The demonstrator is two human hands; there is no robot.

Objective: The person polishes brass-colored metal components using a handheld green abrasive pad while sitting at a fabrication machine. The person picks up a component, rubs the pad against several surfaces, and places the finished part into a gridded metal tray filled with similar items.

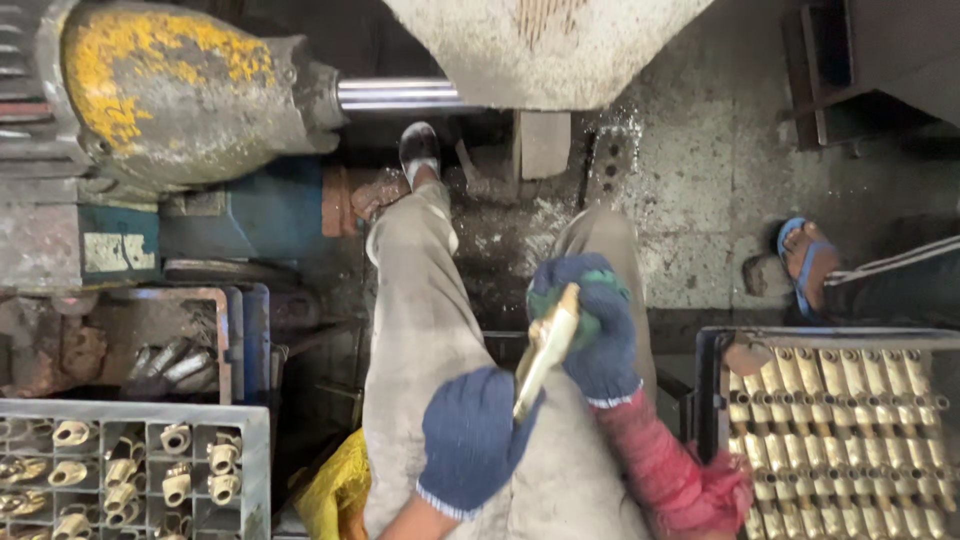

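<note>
Holding a brass part (545, 350) in both gloved hands.

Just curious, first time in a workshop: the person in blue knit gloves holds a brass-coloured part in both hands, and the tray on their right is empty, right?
Not quite. The head view shows the tray on the right filled with rows of brass-coloured pieces. The rest holds: left hand and right hand in blue gloves hold the brass-coloured part.

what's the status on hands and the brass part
Left hand gloved, at lower end of brass part. Right hand gloved, gripping its upper end. Part held over lap, tilted. Nothing in the way; crates either side.
</note>
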